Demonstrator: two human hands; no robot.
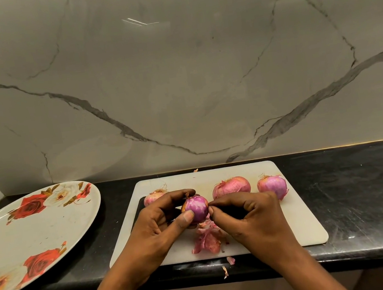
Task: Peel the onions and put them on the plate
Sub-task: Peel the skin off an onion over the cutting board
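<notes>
My left hand [159, 226] grips a small purple onion [196, 207] above the white cutting board [304, 222]. My right hand [251, 218] pinches at the onion's right side with thumb and forefinger. Three more onions lie along the board's far edge: one [152, 197] partly hidden behind my left hand, a bigger one [231, 186] in the middle, and one [271, 184] to the right. A pile of pink skins [207, 239] lies on the board under my hands. The round plate with red and white roses [33, 240] sits to the left.
The black countertop [357, 194] runs along a marble-patterned wall [176, 85]. A few skin scraps [228, 264] lie at the counter's front edge. The counter's edge curves toward me at the right.
</notes>
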